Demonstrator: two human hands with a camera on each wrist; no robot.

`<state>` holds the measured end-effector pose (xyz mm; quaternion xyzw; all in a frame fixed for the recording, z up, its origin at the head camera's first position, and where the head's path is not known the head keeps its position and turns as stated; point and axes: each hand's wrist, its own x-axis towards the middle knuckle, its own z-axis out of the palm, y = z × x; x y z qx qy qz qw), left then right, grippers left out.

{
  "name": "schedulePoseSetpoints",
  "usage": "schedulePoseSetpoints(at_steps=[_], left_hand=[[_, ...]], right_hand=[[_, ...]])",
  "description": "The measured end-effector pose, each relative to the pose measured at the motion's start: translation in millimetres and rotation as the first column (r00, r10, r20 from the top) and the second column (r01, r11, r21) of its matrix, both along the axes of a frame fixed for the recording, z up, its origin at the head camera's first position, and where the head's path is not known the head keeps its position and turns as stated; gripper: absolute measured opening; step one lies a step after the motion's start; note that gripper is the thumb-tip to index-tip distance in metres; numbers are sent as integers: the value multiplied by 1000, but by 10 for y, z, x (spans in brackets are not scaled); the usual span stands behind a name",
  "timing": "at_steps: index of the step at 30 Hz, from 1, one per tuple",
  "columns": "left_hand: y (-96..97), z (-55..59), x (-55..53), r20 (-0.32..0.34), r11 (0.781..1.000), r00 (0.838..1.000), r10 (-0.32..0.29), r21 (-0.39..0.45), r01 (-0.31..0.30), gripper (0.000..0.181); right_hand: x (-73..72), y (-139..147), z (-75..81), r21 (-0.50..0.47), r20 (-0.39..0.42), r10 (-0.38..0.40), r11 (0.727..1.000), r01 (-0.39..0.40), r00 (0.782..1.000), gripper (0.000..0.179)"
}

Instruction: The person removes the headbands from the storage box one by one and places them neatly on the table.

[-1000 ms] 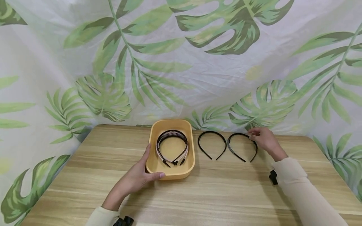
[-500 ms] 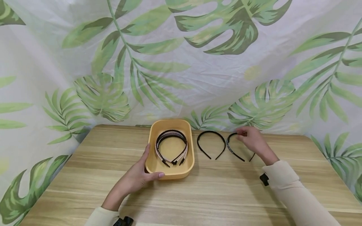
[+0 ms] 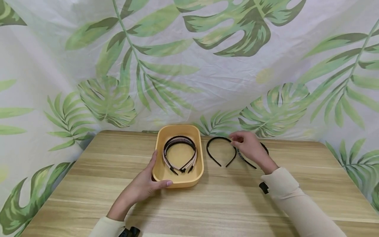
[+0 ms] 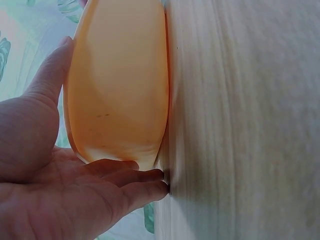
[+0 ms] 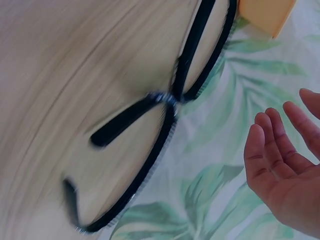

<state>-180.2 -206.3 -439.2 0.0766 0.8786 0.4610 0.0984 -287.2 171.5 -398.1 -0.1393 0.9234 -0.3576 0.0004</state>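
In the head view my left hand [image 3: 140,184] holds the near left corner of a yellow plastic bin [image 3: 180,185], its thumb along the near rim and its fingers against the side wall. Inside the bin lie several headbands [image 3: 179,139], nested, black and pale pink. My right hand [image 3: 251,148], loosely bent and holding nothing, is over the gap between two black headbands at the back of the table. The left one [image 3: 208,152] is mostly visible; the hand partly covers the right one [image 3: 247,161], which has a sparkly stretch. In the right wrist view the fingers [image 5: 256,150] are apart from both.
A wooden tabletop [image 3: 222,207] extends in front of the bin and the headbands. Directly behind its back edge hangs a leaf-print cloth [image 3: 165,85].
My right hand has moved left, from the right side of the right headband toward the left headband. My left hand and the bin have stayed in place.
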Motion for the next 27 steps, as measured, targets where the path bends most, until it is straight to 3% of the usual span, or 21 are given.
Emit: schedulePoseSetpoints(at_steps=[7, 27], left_hand=[[-1, 0, -9, 9, 1000, 1000, 3, 9, -3, 132], [-7, -7, -11, 6, 1000, 1000, 4, 12, -4, 132]], right_hand=[[9, -267, 12, -63, -10, 49, 997, -49, 999, 28], [-48, -877, -45, -94, -91, 143, 984, -152, 985, 27]])
